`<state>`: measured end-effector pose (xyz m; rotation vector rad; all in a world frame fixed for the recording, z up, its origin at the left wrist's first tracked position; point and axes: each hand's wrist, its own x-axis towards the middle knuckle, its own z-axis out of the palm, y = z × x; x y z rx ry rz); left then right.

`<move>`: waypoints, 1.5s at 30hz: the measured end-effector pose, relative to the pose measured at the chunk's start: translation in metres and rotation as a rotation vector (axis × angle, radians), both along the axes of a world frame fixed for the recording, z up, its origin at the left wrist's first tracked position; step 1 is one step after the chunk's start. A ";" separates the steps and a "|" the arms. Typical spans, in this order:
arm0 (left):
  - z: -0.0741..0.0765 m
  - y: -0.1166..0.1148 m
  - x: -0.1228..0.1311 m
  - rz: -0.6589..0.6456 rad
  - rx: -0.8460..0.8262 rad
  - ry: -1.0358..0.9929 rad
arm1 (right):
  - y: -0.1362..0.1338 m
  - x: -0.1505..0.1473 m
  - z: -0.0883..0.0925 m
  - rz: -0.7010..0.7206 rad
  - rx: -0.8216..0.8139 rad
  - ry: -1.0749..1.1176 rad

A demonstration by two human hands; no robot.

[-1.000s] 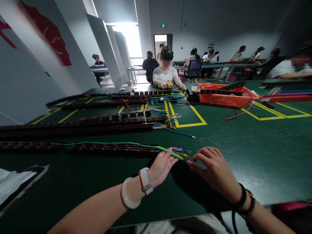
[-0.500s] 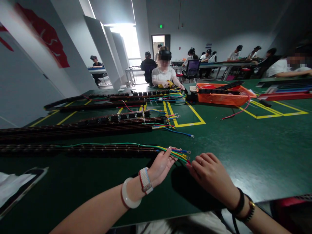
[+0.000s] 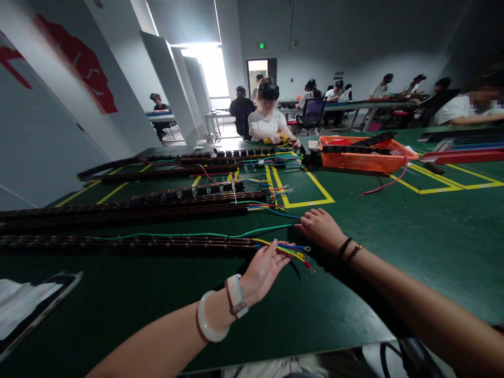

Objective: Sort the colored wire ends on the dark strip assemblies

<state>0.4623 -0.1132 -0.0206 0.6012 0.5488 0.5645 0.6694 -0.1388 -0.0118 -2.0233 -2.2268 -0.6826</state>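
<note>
Over the tabletop [image 3: 394,236], right fingers [image 3: 310,222] pinch the green wire [image 3: 271,228], now parted from wires [image 3: 296,255] left fingers [image 3: 282,259] hold.

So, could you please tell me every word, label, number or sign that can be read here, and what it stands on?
None can be read for certain.
Green lit sign on the back wall: too small to read.
Dark sign on the same wall: too small and blurred.
Red wall graphic: no letters to be made out.
Wires in the left hand: no legible print.
</note>
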 end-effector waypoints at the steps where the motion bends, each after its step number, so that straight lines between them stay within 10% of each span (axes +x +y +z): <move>1: -0.001 0.000 0.000 -0.005 0.004 -0.001 | 0.001 0.001 -0.004 0.001 -0.005 0.008; 12: -0.003 0.008 -0.002 -0.057 -0.038 -0.041 | -0.014 -0.002 0.007 0.082 0.128 0.174; 20: -0.004 0.008 -0.001 -0.074 0.013 -0.042 | -0.047 -0.017 0.026 0.667 0.053 0.022; 28: -0.003 0.007 -0.002 -0.040 -0.022 -0.041 | -0.047 -0.018 0.013 0.721 -0.043 -0.105; 36: 0.004 0.006 -0.002 -0.098 -0.004 -0.050 | -0.040 -0.008 0.016 0.390 0.165 0.200; 45: -0.001 0.013 -0.002 -0.096 0.032 -0.018 | -0.022 -0.004 -0.003 0.085 0.001 0.236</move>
